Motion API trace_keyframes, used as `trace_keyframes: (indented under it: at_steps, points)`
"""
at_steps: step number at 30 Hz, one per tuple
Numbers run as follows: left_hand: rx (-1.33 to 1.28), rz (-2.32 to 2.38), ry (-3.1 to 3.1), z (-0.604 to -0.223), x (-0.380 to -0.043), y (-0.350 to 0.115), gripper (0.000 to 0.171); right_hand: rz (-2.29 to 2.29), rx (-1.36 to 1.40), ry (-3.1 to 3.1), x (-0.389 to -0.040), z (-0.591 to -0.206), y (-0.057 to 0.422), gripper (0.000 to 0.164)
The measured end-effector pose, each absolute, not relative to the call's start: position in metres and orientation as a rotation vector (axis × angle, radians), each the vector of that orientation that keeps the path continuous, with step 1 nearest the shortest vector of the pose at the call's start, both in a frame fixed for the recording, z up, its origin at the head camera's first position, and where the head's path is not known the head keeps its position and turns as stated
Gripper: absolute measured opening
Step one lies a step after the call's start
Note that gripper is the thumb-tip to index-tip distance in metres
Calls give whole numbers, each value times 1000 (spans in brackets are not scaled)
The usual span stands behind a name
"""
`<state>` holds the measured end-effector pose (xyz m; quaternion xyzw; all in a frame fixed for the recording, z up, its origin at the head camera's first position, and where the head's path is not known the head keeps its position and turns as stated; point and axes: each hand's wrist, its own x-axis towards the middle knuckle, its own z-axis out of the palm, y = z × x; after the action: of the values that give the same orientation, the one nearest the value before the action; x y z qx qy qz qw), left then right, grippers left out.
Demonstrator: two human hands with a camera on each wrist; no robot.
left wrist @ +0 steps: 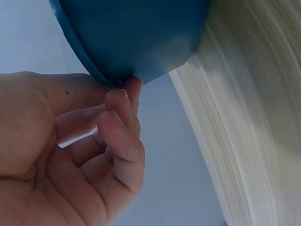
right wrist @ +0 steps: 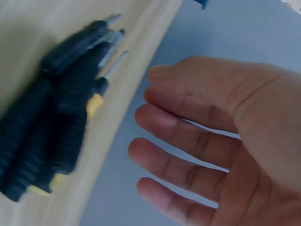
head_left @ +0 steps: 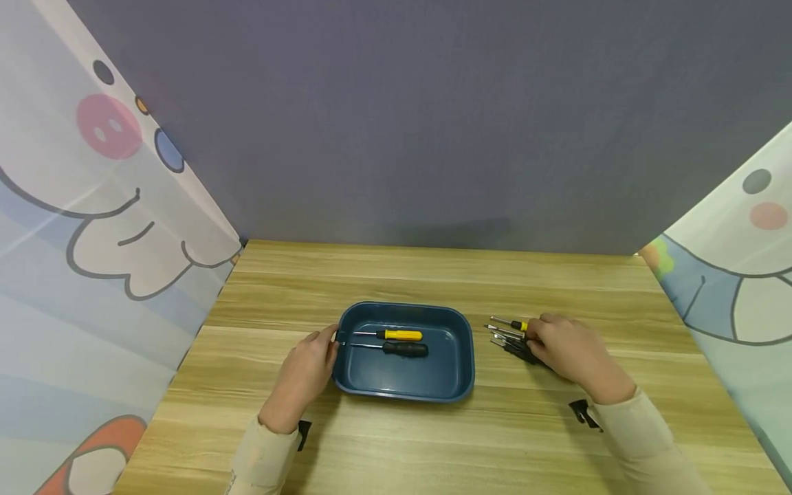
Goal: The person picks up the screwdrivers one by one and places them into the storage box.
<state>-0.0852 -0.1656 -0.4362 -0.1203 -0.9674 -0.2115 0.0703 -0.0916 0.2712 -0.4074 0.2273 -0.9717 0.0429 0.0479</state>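
Here we log the left hand (head_left: 306, 368) pinching the blue tray's rim (head_left: 405, 397), the right hand (right wrist: 216, 132) empty, fingers loosely extended, near clustered screwdrivers (right wrist: 70, 96).

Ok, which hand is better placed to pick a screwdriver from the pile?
Likely the right hand: it is open beside the pile of screwdrivers, while the left hand, across the blue tray from them, pinches its rim.

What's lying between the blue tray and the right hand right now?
In the head view: the front of the screwdriver pile, shafts toward the blue tray, then a narrow bare strip of wooden table before the tray.
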Motion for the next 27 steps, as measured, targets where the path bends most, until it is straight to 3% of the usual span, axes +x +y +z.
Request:
trace_keyframes:
  at_steps: [13,27]
  points:
    - [-366,-629,-2900,-436,-84,-164,30,116,633,-2964,-91,-437,273,14]
    - [-361,-619,-2894,-436,-84,-164,30,41,602,-2989,-93,-445,268,26]
